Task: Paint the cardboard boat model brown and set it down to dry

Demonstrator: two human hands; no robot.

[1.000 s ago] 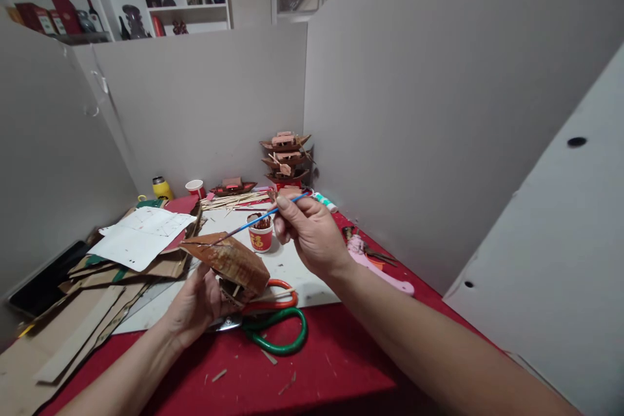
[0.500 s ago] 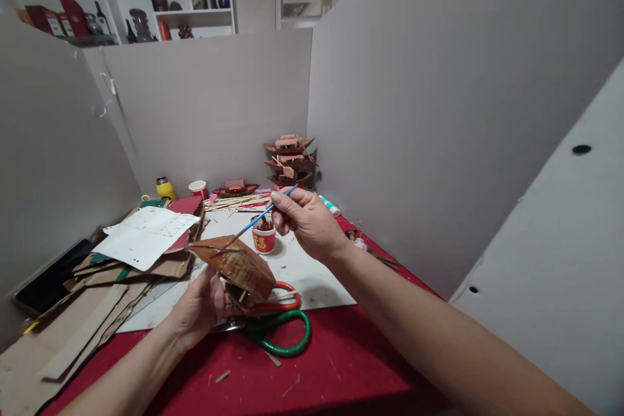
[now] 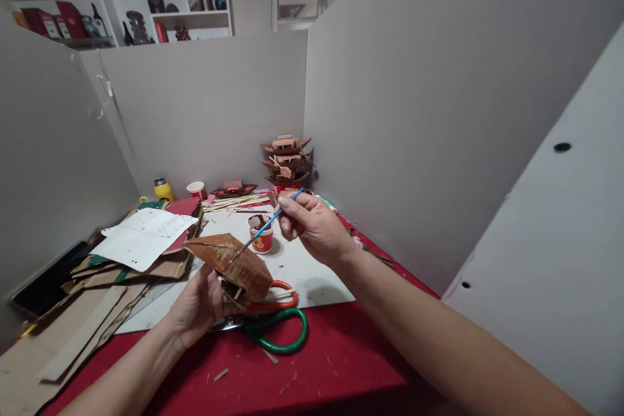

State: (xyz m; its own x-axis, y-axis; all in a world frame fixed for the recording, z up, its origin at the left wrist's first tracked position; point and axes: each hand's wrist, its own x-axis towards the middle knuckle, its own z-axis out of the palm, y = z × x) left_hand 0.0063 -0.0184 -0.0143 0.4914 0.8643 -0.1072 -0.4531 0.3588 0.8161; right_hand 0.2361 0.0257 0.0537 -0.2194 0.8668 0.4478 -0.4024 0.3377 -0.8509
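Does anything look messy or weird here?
A bit messy: small scraps lie scattered on the red cloth near the scissors, and the paper cup is smeared brown around its rim. The boat in the left hand looks patchy, its colour uneven.

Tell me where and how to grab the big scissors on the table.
Take the scissors by the green handle, probably from the near right. Its wide loop lies over the red cloth, uncovered on that side. The orange handle looks poorer: a thin stick lies across it and the brown boat in the left hand crowds it.
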